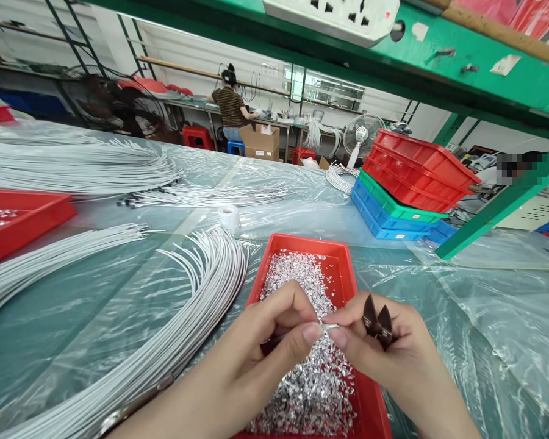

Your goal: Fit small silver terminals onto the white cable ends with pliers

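Note:
My left hand [274, 341] and my right hand [384, 347] meet over a red tray [350, 274]. Between thumb and finger of each I pinch a small, thin white cable end [332, 326]; its far length is hidden by my hands. Two dark pointed blades [377, 321], like those of small snips, stick up from my right hand, with the rest of that tool out of sight in my palm. Loose silvery scraps [320, 384] cover much of the tray's floor beneath my fingers.
A thick bundle of white cables [201, 311] curves along the left. Behind the tray stands a white roll [229, 217]. Stacked red, green and blue trays [416, 171] rise at right, near a green post [498, 201]. A person [231, 107] sits at a far bench.

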The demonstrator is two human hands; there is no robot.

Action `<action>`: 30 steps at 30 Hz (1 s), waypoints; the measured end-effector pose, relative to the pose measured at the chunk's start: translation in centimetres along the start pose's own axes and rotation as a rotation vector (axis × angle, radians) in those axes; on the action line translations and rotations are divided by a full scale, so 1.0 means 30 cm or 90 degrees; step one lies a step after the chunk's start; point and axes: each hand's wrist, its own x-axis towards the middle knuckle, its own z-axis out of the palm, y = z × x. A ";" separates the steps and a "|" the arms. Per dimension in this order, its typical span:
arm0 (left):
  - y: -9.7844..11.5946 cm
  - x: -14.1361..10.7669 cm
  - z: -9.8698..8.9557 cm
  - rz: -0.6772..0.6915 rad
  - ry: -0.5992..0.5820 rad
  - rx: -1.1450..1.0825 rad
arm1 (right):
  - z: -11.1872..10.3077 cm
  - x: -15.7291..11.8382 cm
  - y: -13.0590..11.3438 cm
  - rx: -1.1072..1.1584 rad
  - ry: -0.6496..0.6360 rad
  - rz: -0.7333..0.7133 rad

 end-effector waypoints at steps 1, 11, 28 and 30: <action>-0.002 0.003 -0.001 0.011 0.010 0.023 | 0.000 0.001 0.000 0.003 0.002 0.002; -0.029 -0.006 0.005 0.150 0.106 0.300 | 0.002 -0.003 0.000 -0.003 0.017 0.003; -0.029 0.004 0.008 0.136 0.062 0.173 | -0.015 0.006 0.003 0.019 -0.055 0.034; -0.024 0.004 0.013 0.093 0.060 0.115 | -0.013 0.006 0.001 0.033 -0.056 0.036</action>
